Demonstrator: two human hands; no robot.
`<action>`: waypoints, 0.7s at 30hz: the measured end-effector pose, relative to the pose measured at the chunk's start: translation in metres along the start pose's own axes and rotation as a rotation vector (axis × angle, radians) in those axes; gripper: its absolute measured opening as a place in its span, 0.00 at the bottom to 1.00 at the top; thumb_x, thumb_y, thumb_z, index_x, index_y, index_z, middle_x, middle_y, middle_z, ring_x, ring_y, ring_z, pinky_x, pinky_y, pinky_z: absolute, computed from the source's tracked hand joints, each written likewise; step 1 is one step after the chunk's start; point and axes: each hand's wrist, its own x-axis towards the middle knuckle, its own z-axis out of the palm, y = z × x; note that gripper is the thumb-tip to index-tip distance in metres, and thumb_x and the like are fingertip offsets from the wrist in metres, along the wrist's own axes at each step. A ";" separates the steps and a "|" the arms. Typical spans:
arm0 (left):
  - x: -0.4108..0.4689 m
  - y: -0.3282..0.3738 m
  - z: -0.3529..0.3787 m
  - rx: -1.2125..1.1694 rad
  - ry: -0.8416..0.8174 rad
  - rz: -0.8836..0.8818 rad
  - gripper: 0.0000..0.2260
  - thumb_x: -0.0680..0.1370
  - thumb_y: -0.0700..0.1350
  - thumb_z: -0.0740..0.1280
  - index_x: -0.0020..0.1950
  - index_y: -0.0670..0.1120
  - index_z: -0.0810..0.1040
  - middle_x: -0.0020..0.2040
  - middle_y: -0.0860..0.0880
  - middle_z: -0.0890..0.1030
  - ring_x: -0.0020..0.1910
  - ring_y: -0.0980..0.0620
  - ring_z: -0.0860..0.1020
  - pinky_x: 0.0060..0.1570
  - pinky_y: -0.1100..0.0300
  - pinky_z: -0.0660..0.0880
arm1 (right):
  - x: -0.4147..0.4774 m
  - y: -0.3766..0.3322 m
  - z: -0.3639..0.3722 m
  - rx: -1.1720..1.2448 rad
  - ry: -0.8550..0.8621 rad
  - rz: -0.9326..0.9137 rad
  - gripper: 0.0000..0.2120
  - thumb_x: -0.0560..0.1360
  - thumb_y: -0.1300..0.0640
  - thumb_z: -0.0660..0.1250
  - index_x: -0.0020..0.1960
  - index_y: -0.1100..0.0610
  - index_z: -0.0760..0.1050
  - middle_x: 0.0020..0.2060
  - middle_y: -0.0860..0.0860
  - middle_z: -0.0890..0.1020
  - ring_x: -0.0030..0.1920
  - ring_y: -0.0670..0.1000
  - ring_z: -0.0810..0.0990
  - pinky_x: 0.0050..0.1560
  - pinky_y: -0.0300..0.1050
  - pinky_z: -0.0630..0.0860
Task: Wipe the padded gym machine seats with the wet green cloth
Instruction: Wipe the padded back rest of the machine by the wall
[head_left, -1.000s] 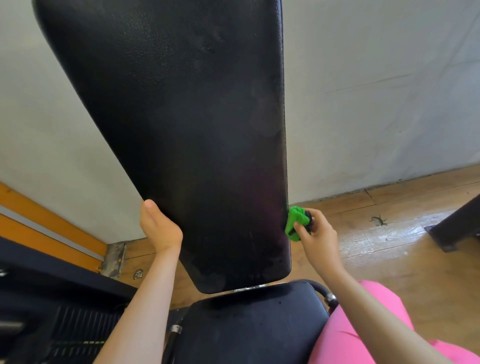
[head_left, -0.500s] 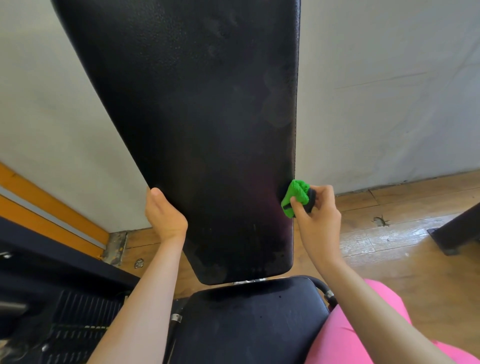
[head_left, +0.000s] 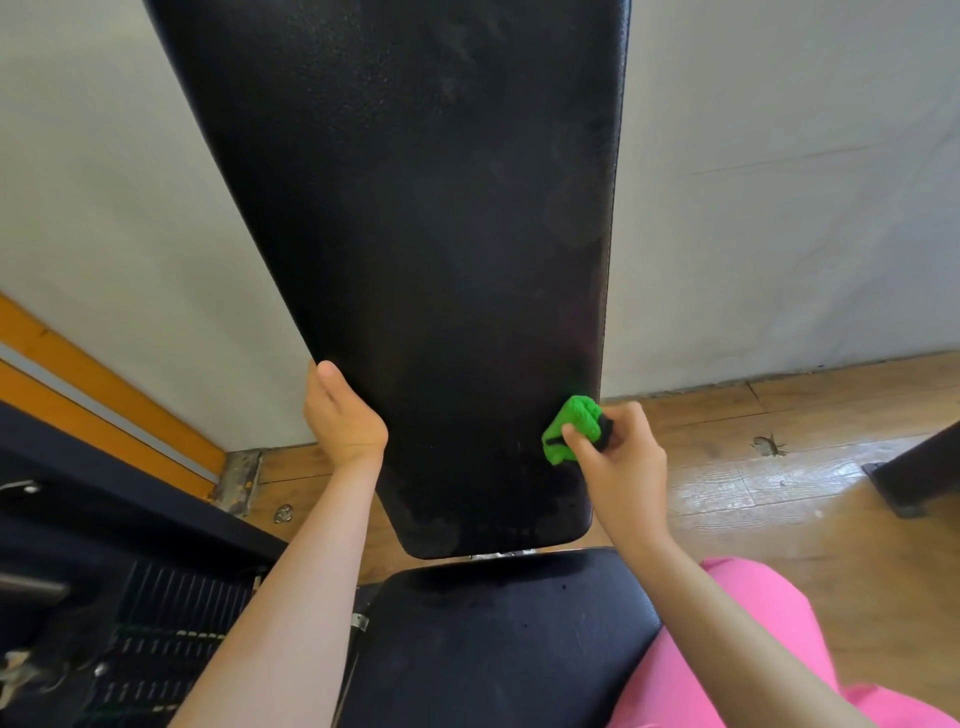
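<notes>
A long black padded backrest (head_left: 436, 249) rises up the middle of the view, with the black seat pad (head_left: 493, 639) below it. My right hand (head_left: 621, 462) grips a bunched green cloth (head_left: 571, 428) and presses it against the lower right edge of the backrest. My left hand (head_left: 340, 415) grips the backrest's left edge, thumb on the front face, fingers hidden behind the pad.
A pale wall (head_left: 779, 182) stands close behind the bench. Wooden floor (head_left: 779, 493) stretches to the right, with a dark machine foot (head_left: 914, 473) at the far right. Black machine parts and a weight stack (head_left: 156, 639) fill the lower left. A pink trouser leg (head_left: 727, 670) lies beside the seat.
My right hand moved the cloth up along the backrest's right edge, then slightly inward onto the pad's front. My left hand kept its hold on the left edge.
</notes>
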 end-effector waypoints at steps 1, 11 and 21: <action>-0.001 0.001 0.000 0.002 0.007 0.000 0.20 0.85 0.48 0.49 0.49 0.34 0.71 0.44 0.34 0.70 0.44 0.40 0.71 0.50 0.50 0.71 | 0.001 -0.012 0.002 0.034 0.003 -0.026 0.11 0.73 0.55 0.74 0.45 0.53 0.71 0.35 0.45 0.79 0.35 0.40 0.77 0.33 0.34 0.72; 0.002 -0.003 -0.001 -0.021 -0.019 -0.004 0.26 0.84 0.52 0.47 0.65 0.31 0.69 0.61 0.32 0.73 0.63 0.36 0.72 0.65 0.44 0.70 | -0.012 -0.004 0.020 0.085 0.040 0.098 0.11 0.74 0.54 0.73 0.43 0.55 0.70 0.34 0.47 0.76 0.33 0.42 0.72 0.33 0.30 0.70; 0.002 -0.002 -0.002 -0.050 -0.032 -0.010 0.31 0.79 0.56 0.47 0.60 0.29 0.69 0.55 0.30 0.73 0.56 0.35 0.73 0.58 0.43 0.72 | -0.026 0.024 0.036 0.136 -0.034 0.335 0.11 0.74 0.53 0.72 0.49 0.55 0.72 0.43 0.50 0.79 0.46 0.51 0.82 0.45 0.49 0.82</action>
